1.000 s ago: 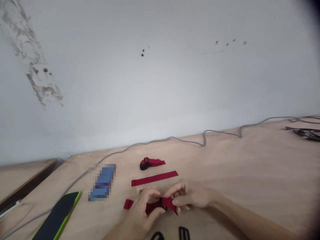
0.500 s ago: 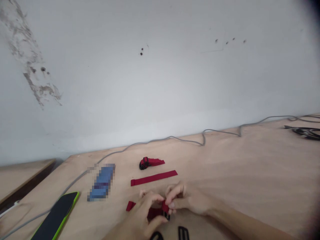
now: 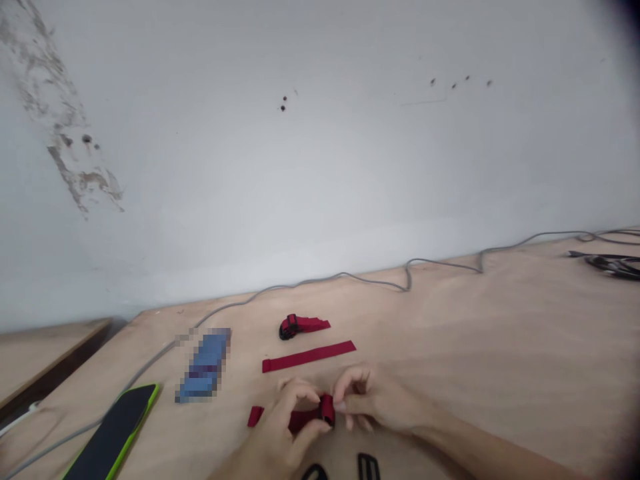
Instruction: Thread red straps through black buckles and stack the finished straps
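Red strap (image 3: 302, 420) is now folding back over black buckle (image 3: 321, 413); left hand (image 3: 280, 430), nine o'clock, is pinching buckle, right hand (image 3: 383, 401), three o'clock, strap; I'm judging threading progressing.

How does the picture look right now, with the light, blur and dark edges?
Head view: soft light, the wall brightest around its middle; head view: dark shading in the right-hand corners; head view: the blue object blocked out by coarse pixels; head view: the right hand and red strap a little soft, fine detail hard to read.
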Available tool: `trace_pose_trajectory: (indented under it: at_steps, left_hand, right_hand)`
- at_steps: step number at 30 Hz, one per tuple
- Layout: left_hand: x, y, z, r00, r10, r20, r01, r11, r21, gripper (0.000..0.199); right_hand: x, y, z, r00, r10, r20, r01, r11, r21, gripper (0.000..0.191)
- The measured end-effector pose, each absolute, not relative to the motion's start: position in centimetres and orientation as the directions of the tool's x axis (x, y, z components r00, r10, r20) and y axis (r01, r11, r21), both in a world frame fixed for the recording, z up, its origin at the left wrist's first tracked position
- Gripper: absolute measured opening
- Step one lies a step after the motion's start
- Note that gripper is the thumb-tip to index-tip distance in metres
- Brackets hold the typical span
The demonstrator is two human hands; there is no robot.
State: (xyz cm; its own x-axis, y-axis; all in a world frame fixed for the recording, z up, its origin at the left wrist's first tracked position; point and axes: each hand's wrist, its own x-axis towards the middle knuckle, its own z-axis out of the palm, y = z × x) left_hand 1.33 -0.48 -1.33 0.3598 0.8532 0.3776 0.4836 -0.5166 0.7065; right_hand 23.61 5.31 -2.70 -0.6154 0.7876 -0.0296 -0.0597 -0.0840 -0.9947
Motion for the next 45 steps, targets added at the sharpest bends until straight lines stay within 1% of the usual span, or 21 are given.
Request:
trace_pose_trajectory:
  at_steps: [2, 5, 8, 12, 14, 17, 19, 21, 23, 25, 27, 29, 32, 34, 37, 38, 40, 42, 45]
  left_hand:
    - [1.3, -0.5, -1.8, 0.358, 0.860, 0.363, 0.482, -0.504, 0.717, 0.018]
    - [1.2, -0.3, -2.1, 0.384, 0.826, 0.413, 0.431, -0.556, 0.710, 0.017]
    - [1.1, -0.1, -2.1, 0.363, 0.806, 0.468, 0.409, -0.589, 0.697, 0.015]
    - [1.2, 0.1, -2.0, 0.290, 0.823, 0.488, 0.469, -0.566, 0.678, 0.013]
    - [1.3, 0.2, -1.9, 0.308, 0.779, 0.547, 0.473, -0.624, 0.622, 0.012]
    - [1.5, 0.3, -1.6, 0.384, 0.658, 0.648, 0.445, -0.747, 0.495, 0.011]
    - [1.6, 0.3, -1.4, 0.407, 0.601, 0.688, 0.438, -0.789, 0.431, 0.012]
    - [1.6, 0.3, -1.1, 0.408, 0.580, 0.705, 0.453, -0.799, 0.395, 0.013]
    - [1.6, 0.3, -1.0, 0.429, 0.575, 0.697, 0.466, -0.802, 0.374, 0.013]
    - [1.5, 0.3, -1.0, 0.472, 0.579, 0.664, 0.471, -0.803, 0.366, 0.015]
    - [1.5, 0.3, -1.1, 0.499, 0.593, 0.631, 0.486, -0.795, 0.363, 0.017]
    - [1.5, 0.3, -1.2, 0.480, 0.620, 0.621, 0.538, -0.767, 0.349, 0.015]
    - [1.4, 0.2, -0.9, 0.445, 0.632, 0.635, 0.637, -0.722, 0.272, 0.012]
    - [1.2, 0.2, -0.6, 0.447, 0.645, 0.620, 0.666, -0.703, 0.252, 0.020]
    - [1.2, 0.1, -0.3, 0.462, 0.690, 0.558, 0.651, -0.691, 0.315, 0.041]
    - [1.3, 0.1, -0.4, 0.463, 0.697, 0.548, 0.643, -0.689, 0.333, 0.042]
    - [1.5, 0.1, -0.6, 0.454, 0.691, 0.563, 0.638, -0.693, 0.336, 0.035]
    - [1.6, 0.1, -0.8, 0.436, 0.661, 0.610, 0.644, -0.703, 0.301, 0.034]
    - [1.2, 0.3, -0.9, 0.430, 0.637, 0.640, 0.654, -0.708, 0.266, 0.041]
  right_hand:
    - [23.3, 5.1, -2.8, -0.589, 0.806, -0.052, -0.041, -0.094, -0.995, 0.029]
    - [23.1, 5.1, -3.0, -0.577, 0.815, -0.058, -0.012, -0.079, -0.997, 0.029]
    - [23.1, 5.1, -3.0, -0.546, 0.838, 0.011, -0.034, -0.009, -0.999, 0.031]
    - [23.1, 4.5, -2.3, -0.503, 0.855, 0.125, -0.098, 0.087, -0.991, 0.034]
    - [23.0, 4.3, -1.9, -0.481, 0.870, 0.113, -0.046, 0.103, -0.994, 0.037]
    - [22.6, 4.2, -1.6, -0.439, 0.896, 0.064, 0.109, 0.124, -0.986, 0.040]
    - [22.5, 4.3, -1.7, -0.445, 0.887, 0.120, 0.153, 0.208, -0.966, 0.033]
    - [22.4, 4.3, -1.7, -0.484, 0.854, 0.192, 0.138, 0.291, -0.947, 0.025]
    - [22.4, 4.3, -1.7, -0.514, 0.835, 0.196, 0.130, 0.302, -0.945, 0.028]
    - [22.3, 4.2, -1.5, -0.530, 0.834, 0.156, 0.150, 0.273, -0.950, 0.034]
    - [22.2, 4.1, -1.2, -0.539, 0.832, 0.132, 0.175, 0.264, -0.949, 0.036]
    - [22.2, 4.1, -0.9, -0.529, 0.840, 0.124, 0.212, 0.271, -0.939, 0.037]
    - [22.4, 4.4, -0.6, -0.489, 0.865, 0.112, 0.284, 0.279, -0.917, 0.040]
    - [22.7, 4.7, -0.4, -0.483, 0.872, 0.079, 0.312, 0.256, -0.915, 0.042]
    - [22.9, 4.8, -0.3, -0.494, 0.868, 0.059, 0.307, 0.237, -0.922, 0.043]
    - [22.8, 4.8, -0.3, -0.507, 0.858, 0.078, 0.289, 0.254, -0.923, 0.043]
    - [22.7, 4.6, -0.4, -0.535, 0.835, 0.125, 0.253, 0.300, -0.920, 0.045]
    - [22.7, 4.4, -0.3, -0.555, 0.822, 0.127, 0.250, 0.311, -0.917, 0.047]
    - [23.0, 4.4, 0.0, -0.546, 0.834, 0.076, 0.361, 0.316, -0.878, 0.043]
